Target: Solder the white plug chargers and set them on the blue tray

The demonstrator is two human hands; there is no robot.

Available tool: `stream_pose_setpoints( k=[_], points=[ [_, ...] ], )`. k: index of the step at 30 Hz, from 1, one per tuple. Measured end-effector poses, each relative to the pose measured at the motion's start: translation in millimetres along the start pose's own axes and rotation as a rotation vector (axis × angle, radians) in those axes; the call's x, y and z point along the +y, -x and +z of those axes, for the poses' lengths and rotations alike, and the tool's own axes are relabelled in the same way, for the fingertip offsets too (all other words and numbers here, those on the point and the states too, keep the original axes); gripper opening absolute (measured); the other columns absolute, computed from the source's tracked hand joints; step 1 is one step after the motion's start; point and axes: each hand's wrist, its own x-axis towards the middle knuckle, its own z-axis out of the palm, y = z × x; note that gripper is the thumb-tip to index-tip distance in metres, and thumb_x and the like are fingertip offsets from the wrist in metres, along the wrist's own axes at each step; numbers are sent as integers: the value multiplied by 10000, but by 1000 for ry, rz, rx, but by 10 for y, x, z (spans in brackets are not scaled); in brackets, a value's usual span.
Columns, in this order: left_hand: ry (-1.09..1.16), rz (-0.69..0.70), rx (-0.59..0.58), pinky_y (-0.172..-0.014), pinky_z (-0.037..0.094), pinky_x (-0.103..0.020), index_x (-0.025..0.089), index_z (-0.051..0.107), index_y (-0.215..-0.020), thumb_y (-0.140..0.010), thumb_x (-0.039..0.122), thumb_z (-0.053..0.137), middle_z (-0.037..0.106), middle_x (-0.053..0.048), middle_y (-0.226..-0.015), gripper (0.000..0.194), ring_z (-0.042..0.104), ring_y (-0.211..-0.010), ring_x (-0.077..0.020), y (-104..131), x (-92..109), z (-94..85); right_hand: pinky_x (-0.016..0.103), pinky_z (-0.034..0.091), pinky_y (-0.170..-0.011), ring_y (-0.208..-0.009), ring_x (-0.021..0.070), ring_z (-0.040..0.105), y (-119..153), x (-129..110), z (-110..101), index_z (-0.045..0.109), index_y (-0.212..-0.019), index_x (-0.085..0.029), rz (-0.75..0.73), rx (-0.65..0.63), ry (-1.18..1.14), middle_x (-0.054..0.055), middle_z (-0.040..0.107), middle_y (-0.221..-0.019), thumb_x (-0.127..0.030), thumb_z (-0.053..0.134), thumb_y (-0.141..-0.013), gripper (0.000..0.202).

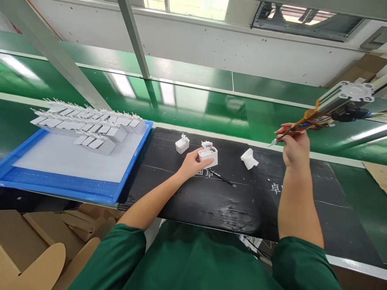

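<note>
My left hand (193,164) is closed round an open-topped white adapter housing (208,158) on the black mat. Above the housing's back edge sits its white plug piece (207,145), with thin coloured wires running into the box. Raised over the mat's right side, my right hand (294,141) grips a glue gun (302,123) with a fine pale tip and a large metal cylinder at its back; the tip points down and left. To the left of the held housing stands another white plug adapter (182,144). A white angular plastic piece (249,159) lies between my hands.
Thin black tweezers (223,178) lie in front of the left hand on the black mat (211,205). At left, a blue tray (121,187) carries rows of white plug adapters (90,125). Cardboard (42,237) stands below it. Grey posts (134,38) rise behind the bench.
</note>
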Motion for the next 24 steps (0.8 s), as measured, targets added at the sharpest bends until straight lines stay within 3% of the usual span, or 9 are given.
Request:
stream_pose_setpoints(
  k=[6, 9, 13, 17, 24],
  points=[
    [-57, -14, -4, -768, 544, -290, 158, 655, -1215, -746, 388, 708, 735, -71, -1059, 525, 676, -883, -203, -59, -71, -4, 378, 496, -771, -827, 188, 591, 302, -424, 609, 562, -1052, -295, -26, -218, -57, -9, 563, -856, -276, 687, -702, 372],
    [-155, 22, 38, -798, 537, -300, 166, 661, -1210, -750, 343, 712, 736, -68, -1058, 495, 675, -919, -212, -76, -120, 12, 382, 508, -770, -833, 188, 570, 491, -671, 919, 516, -1121, -312, -49, -309, -67, 0, 549, -892, -342, 711, -736, 433],
    [-248, 142, 105, -815, 533, -301, 163, 668, -1194, -763, 267, 708, 718, -85, -1066, 446, 667, -955, -213, -85, -179, 45, 355, 518, -719, -785, 173, 555, 679, -911, 1248, 471, -1150, -329, -103, -340, -111, -3, 512, -857, -463, 665, -817, 408],
    [-318, 222, 132, -795, 527, -290, 179, 677, -1180, -770, 255, 714, 702, -72, -1025, 418, 661, -910, -196, -74, -176, 70, 359, 518, -717, -768, 171, 543, 760, -1009, 1414, 482, -1133, -330, -151, -311, -176, -7, 479, -841, -472, 658, -831, 377],
    [-315, 245, 138, -734, 521, -260, 199, 677, -1180, -783, 289, 718, 691, -47, -970, 410, 650, -843, -173, -27, -104, 102, 367, 520, -702, -762, 178, 541, 810, -994, 1440, 501, -1127, -332, -141, -285, -205, -1, 458, -839, -435, 645, -849, 330]
  ],
)
